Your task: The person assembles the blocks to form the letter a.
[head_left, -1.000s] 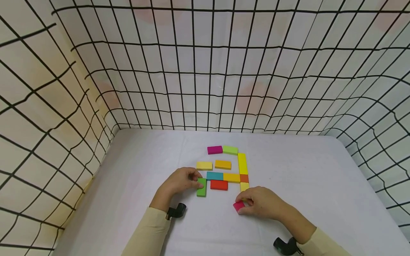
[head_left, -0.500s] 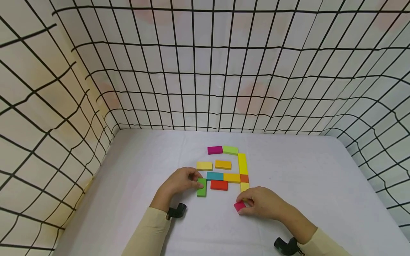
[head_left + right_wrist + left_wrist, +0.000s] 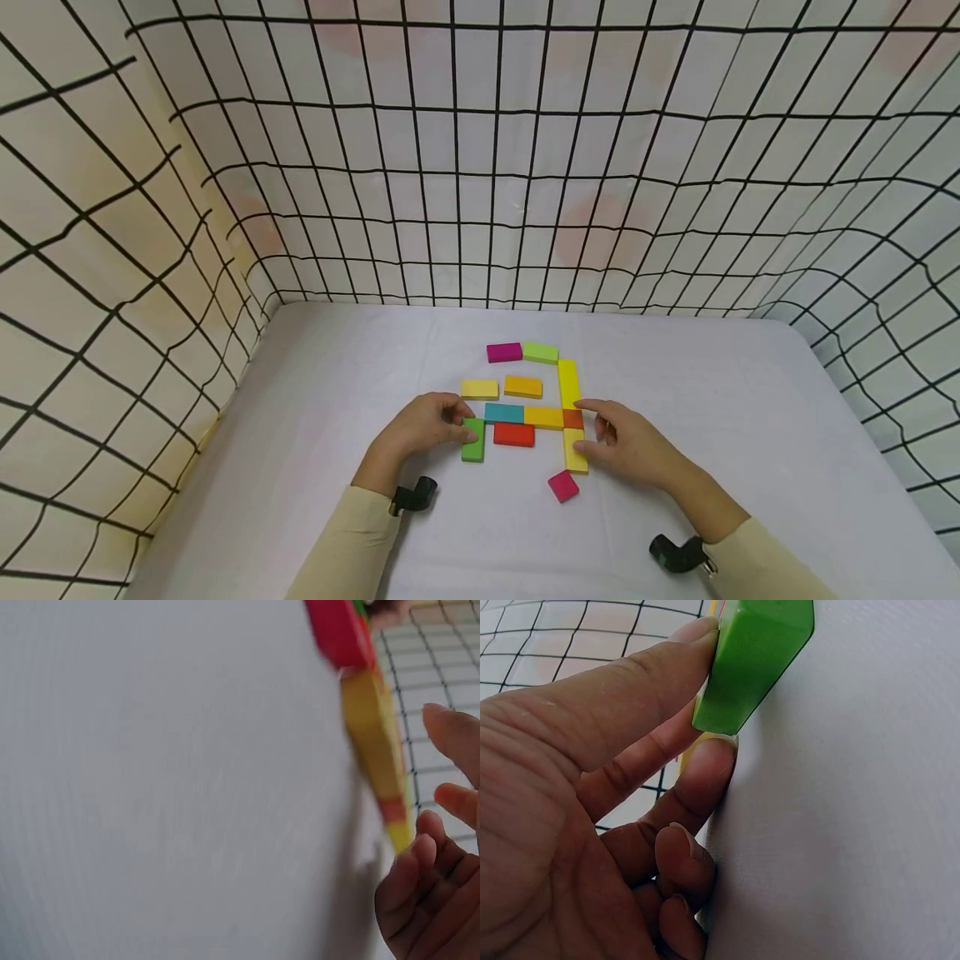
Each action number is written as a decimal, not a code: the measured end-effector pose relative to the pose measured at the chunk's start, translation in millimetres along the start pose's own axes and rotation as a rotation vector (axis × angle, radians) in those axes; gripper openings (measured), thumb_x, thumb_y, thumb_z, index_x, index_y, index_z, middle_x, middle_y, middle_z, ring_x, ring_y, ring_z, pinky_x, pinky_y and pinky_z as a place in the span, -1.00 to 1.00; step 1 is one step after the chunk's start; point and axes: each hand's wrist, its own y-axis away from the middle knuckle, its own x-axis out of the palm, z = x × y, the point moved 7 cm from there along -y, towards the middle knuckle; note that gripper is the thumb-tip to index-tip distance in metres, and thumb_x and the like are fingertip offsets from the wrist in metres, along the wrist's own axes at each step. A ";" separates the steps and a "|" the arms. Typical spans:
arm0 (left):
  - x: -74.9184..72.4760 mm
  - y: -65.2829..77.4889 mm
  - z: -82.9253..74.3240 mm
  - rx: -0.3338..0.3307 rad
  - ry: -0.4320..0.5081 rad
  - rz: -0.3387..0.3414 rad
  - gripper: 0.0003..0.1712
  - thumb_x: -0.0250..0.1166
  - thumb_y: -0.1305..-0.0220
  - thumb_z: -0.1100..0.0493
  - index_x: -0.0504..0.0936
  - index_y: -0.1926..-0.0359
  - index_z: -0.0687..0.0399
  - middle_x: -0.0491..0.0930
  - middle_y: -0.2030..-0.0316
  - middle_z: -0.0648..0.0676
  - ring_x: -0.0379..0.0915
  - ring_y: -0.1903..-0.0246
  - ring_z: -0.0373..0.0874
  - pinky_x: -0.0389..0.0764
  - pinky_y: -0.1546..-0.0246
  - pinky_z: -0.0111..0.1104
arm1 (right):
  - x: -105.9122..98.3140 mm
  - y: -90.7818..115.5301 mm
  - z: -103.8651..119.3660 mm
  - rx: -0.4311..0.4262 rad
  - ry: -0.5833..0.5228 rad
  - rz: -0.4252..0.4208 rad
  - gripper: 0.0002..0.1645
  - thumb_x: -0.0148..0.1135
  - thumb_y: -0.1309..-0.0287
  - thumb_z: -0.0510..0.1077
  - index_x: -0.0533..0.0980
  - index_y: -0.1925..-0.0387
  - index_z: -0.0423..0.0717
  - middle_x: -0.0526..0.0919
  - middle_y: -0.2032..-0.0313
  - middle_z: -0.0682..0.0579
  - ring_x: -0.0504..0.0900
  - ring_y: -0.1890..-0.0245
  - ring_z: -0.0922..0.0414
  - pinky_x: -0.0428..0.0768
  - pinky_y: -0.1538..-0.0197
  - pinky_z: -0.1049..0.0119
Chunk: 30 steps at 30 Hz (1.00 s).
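My left hand (image 3: 429, 427) pinches the green block (image 3: 472, 442) between thumb and fingers; the left wrist view shows the thumb against one long side of that green block (image 3: 757, 664). Over the right end of the layout hovers my right hand (image 3: 628, 442), thumb and fingers parted. Its fingertips overlap the lower pale yellow block (image 3: 572, 458) and the small orange block (image 3: 573, 418) in the head view. In the right wrist view the hand (image 3: 442, 892) holds nothing. Just below the pale yellow block lies a pink block (image 3: 563, 486), turned at an angle.
Between the hands lie a teal block (image 3: 504, 413), an amber block (image 3: 543, 417) and a red block (image 3: 513, 434). Farther back are a magenta block (image 3: 504, 352), a lime block (image 3: 540, 352) and a bright yellow block (image 3: 569, 383). Black wire mesh (image 3: 491, 175) walls the white table (image 3: 712, 400).
My right hand has let go of the pink block and moved up and slightly right, beside the yellow and orange blocks. The pink block stays on the table. My left hand has not visibly moved.
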 end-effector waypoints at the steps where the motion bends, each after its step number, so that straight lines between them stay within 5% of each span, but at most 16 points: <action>1: 0.3 -0.3 -0.1 0.001 -0.001 0.000 -0.74 0.58 -0.09 0.03 0.72 0.21 -0.13 0.52 0.33 -0.03 0.41 0.22 -0.12 0.39 0.27 -0.30 | -0.7 -1.6 -5.1 0.007 -0.004 -0.008 -0.23 0.49 -0.12 0.18 0.46 -0.33 0.11 0.48 0.34 0.14 0.45 0.31 0.17 0.46 0.31 0.41; 8: 2.1 -1.5 1.0 -0.008 0.000 0.001 -0.73 0.58 -0.09 0.02 0.72 0.20 -0.14 0.53 0.32 -0.03 0.41 0.21 -0.12 0.41 0.26 -0.31 | -1.8 -14.8 -25.0 -0.012 -0.006 -0.003 -0.21 0.43 -0.18 0.23 0.42 -0.39 0.16 0.53 0.34 0.17 0.46 0.37 0.19 0.44 0.34 0.43; 22: -0.6 1.0 -3.0 0.011 -0.025 0.005 -0.73 0.52 -0.16 -0.03 0.71 0.14 -0.15 0.57 0.30 -0.05 0.43 0.22 -0.12 0.44 0.26 -0.30 | -1.4 -24.5 -27.3 0.068 -0.026 0.031 -0.16 0.42 -0.17 0.26 0.37 -0.44 0.22 0.49 0.34 0.10 0.44 0.32 0.13 0.41 0.32 0.36; 30: 3.9 2.6 -28.4 0.179 -0.215 -0.100 -0.75 0.51 -0.18 0.01 0.74 0.16 -0.05 0.64 0.25 -0.03 0.42 0.14 -0.11 0.50 -0.01 -0.13 | -1.3 -23.7 -30.9 0.109 -0.077 0.034 -0.13 0.41 -0.16 0.29 0.37 -0.45 0.21 0.49 0.33 0.06 0.45 0.33 0.11 0.40 0.34 0.37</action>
